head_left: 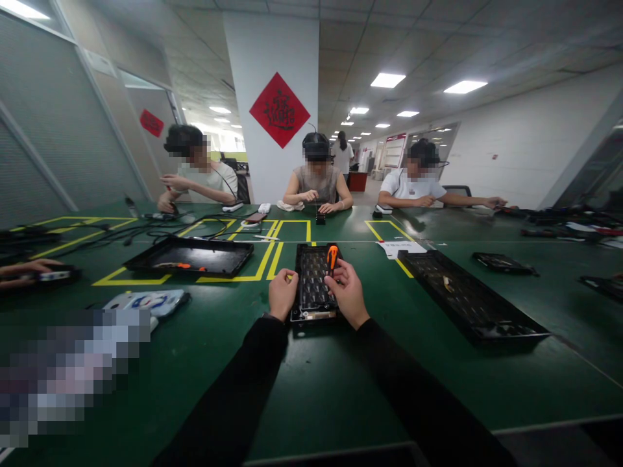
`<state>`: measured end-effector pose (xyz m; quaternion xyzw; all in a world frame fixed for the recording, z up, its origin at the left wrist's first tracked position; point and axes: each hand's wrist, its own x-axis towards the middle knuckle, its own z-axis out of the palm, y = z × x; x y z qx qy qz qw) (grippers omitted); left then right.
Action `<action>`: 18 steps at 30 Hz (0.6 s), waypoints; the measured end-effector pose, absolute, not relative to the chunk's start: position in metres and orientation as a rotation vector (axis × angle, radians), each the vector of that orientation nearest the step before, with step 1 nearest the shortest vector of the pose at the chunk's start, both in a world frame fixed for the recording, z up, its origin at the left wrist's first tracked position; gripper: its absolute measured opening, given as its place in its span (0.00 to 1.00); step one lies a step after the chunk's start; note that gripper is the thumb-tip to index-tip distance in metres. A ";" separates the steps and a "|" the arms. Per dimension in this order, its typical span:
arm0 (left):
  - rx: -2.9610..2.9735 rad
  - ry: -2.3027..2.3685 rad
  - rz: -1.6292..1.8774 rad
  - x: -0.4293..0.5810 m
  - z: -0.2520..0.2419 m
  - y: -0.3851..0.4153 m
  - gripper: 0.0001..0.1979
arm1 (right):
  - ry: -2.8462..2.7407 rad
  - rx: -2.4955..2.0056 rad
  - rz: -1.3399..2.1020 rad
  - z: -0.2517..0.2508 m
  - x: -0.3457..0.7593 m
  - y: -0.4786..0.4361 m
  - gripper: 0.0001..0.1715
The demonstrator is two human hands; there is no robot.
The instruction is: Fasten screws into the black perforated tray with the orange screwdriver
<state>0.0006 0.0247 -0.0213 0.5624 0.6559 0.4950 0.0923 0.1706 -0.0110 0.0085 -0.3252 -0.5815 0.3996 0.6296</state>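
In front of me a black plastic case (312, 259) with rows of small slots lies lengthwise on the green table. My right hand (351, 293) is closed around an orange-and-black screwdriver (333, 254), held roughly upright over the case's right side; its tip is hidden by my fingers. At the case's left edge is my left hand (282, 295), thumb and fingertips pinched together. Whatever they hold, if anything, is too small to make out. A pale strip (318, 316) runs along the case's near end.
A long black tray (479, 298) with a small part in it lies to the right. Another black tray (214, 259) holding orange pieces is at the left, near a printed pouch (148, 302). Cables (109, 235) cross the far left. Several co-workers sit opposite; another person's hand (29, 269) shows at left.
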 end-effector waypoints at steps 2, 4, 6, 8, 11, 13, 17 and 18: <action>1.697 1.999 1.493 0.003 -0.018 0.021 0.13 | -1.335 -0.713 0.935 0.009 0.170 -0.012 0.27; 1.692 1.988 1.497 0.004 -0.016 0.019 0.14 | -1.344 -0.697 0.949 0.009 0.170 -0.013 0.24; 1.679 1.936 1.499 0.005 -0.016 0.020 0.14 | -1.350 -0.710 0.952 0.009 0.170 -0.013 0.23; 1.662 1.886 1.512 0.005 -0.018 0.023 0.14 | -1.358 -0.732 0.946 0.009 0.170 -0.012 0.23; 1.602 1.839 1.510 0.002 -0.023 0.027 0.13 | -1.355 -0.756 0.912 0.008 0.170 -0.011 0.25; 1.570 1.817 1.490 0.000 -0.026 0.030 0.13 | -1.340 -0.760 0.904 0.008 0.170 -0.010 0.24; 1.570 1.810 1.471 -0.001 -0.029 0.031 0.13 | -1.313 -0.747 0.943 0.009 0.171 -0.011 0.23; 1.572 1.815 1.469 -0.002 -0.028 0.031 0.12 | -1.311 -0.747 0.945 0.009 0.171 -0.012 0.23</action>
